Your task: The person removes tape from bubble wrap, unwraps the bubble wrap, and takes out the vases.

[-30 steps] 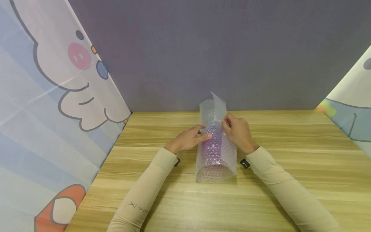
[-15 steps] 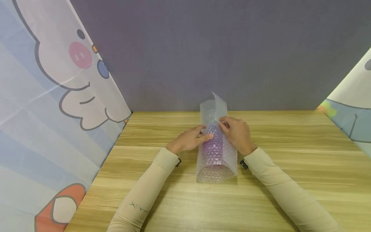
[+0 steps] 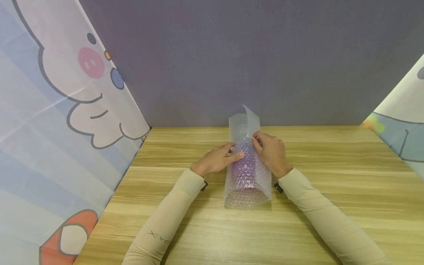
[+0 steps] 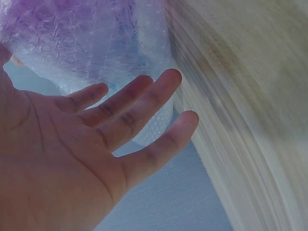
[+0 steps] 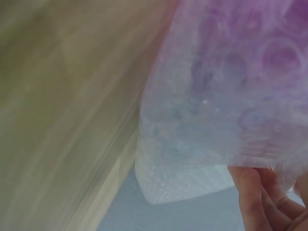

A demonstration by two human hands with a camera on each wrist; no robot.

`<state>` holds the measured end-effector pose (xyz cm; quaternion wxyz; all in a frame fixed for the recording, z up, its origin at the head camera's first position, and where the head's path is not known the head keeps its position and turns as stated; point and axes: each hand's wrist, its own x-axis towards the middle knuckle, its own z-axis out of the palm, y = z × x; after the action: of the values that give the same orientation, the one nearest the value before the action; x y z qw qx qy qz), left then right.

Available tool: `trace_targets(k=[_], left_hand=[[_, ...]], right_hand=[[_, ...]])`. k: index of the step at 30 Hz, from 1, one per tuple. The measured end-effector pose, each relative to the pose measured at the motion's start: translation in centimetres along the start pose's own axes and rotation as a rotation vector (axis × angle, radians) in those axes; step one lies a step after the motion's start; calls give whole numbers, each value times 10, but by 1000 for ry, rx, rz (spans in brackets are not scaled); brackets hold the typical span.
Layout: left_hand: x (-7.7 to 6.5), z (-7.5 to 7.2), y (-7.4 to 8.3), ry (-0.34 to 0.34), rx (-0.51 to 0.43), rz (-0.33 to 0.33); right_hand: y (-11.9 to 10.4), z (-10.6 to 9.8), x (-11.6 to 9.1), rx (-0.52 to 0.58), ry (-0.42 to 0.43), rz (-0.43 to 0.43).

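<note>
A sheet of clear bubble wrap (image 3: 261, 180) is rolled around a long purple and blue thing (image 3: 245, 169) lying on the table, its ends pointing toward and away from me. The wrap blurs the thing inside, so its kind is hidden. From the left, my left hand (image 3: 213, 159) rests its thumb on top of the roll; in the left wrist view its fingers (image 4: 144, 110) are spread and nearly straight beside the wrap. My right hand (image 3: 273, 154) pinches the wrap's overlapping edge between thumb and fingers on the right side. Part of those fingers (image 5: 250, 192) shows under the film.
The wood-grain table (image 3: 318, 147) ends at a grey wall panel (image 3: 185, 73), and the far end of the roll stands up against it. Cartoon-printed cloth (image 3: 33, 154) hangs along the left side, with more at the right.
My right fingertips have shifted slightly left along the wrap's edge and then a little back, still pinching it. The left hand and the roll have hardly moved.
</note>
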<state>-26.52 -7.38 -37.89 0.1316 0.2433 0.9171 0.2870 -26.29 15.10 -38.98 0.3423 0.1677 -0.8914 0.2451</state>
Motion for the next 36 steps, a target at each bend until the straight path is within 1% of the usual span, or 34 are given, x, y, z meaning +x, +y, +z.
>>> trace_targets(k=[6, 19, 32, 36], left_hand=[[0, 0, -1, -3, -9, 5], [1, 1, -2, 1, -20, 7], [0, 1, -1, -8, -35, 10], [0, 2, -1, 0, -38, 15]], right_hand=[[-1, 2, -1, 8, 33, -1], [1, 4, -2, 5, 54, -5], [1, 4, -3, 9, 50, 21], [1, 4, -3, 9, 49, 24]])
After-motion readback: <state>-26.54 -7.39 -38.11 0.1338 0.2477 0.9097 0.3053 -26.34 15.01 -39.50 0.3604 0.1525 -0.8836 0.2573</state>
